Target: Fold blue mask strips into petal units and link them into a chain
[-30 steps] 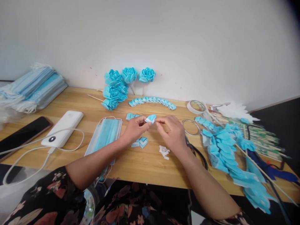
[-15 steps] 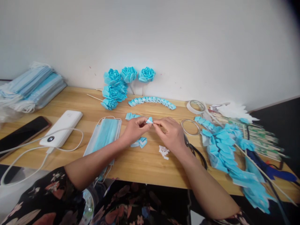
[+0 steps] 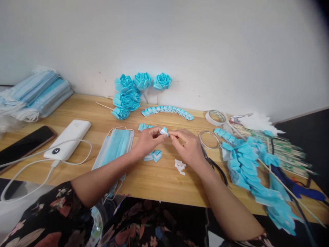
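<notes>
A small folded piece of blue-and-white mask fabric [image 3: 163, 131] is pinched between my two hands above the middle of the table. My left hand [image 3: 149, 140] is closed on its left side. Thumb and fingers of my right hand [image 3: 187, 144] are pressed together at its right edge; their tips hide the exact grip. Below my hands lie more folded blue pieces [image 3: 156, 155] and a little heap of white tape bits [image 3: 180, 166]. Another short row of folded pieces [image 3: 144, 127] shows just behind my left hand.
Blue fabric roses [image 3: 162, 81] and a curved petal strip [image 3: 167, 109] lie toward the wall. Left are face masks [image 3: 115, 144], a power bank [image 3: 68, 139], a phone [image 3: 28, 145]. Right are tape rolls [image 3: 216, 117], black-handled scissors [image 3: 216, 166] and a petal garland [image 3: 246, 164].
The folded piece has turned slightly between my fingertips, showing more of its white band. My hands stay in nearly the same place; the whole view has shifted a little.
</notes>
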Demonstrator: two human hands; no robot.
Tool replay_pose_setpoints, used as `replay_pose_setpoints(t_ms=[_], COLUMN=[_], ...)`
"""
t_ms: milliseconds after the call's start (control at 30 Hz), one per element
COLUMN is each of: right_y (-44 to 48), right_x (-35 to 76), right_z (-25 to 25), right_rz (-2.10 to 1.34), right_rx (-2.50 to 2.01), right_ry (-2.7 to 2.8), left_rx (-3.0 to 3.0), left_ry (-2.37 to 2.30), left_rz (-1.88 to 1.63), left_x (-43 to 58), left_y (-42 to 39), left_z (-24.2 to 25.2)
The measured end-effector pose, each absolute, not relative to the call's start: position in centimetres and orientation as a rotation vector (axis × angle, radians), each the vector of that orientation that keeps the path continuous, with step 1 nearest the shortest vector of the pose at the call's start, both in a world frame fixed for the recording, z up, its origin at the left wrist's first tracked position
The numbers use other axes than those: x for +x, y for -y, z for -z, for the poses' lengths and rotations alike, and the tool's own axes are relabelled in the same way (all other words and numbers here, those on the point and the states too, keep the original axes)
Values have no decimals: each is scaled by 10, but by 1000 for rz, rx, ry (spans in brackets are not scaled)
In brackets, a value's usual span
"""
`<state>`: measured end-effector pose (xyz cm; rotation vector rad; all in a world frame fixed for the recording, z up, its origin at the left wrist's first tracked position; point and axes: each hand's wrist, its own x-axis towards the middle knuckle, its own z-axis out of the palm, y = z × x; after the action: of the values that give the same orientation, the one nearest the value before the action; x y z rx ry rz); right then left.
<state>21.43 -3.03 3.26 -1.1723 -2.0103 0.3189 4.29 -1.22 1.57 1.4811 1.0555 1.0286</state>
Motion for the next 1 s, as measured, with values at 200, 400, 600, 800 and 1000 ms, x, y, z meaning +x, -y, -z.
replay_pose_setpoints(t_ms=[200, 400, 600, 800, 1000], right_y=[30, 29, 30, 30, 30], right_x=[214, 214, 214, 215, 215], right_z=[-31, -32, -32, -34, -34], right_rz=[-300, -295, -269, -305, -306], right_rx=[-1178, -1170, -1169, -1172, -1161], right_ry=[1985, 1997, 2017, 2015, 2014], left_rx=[1477, 1452, 1455, 1445, 1464], left_ry=[-1038, -1016, -1027, -1010, -1009], left_rz=[-990, -990, -979, -975, -971], left_x=[43, 43, 42, 43, 42], left_y=[11, 11, 11, 11, 11], left_z=[-15, -14, -14, -14, -14])
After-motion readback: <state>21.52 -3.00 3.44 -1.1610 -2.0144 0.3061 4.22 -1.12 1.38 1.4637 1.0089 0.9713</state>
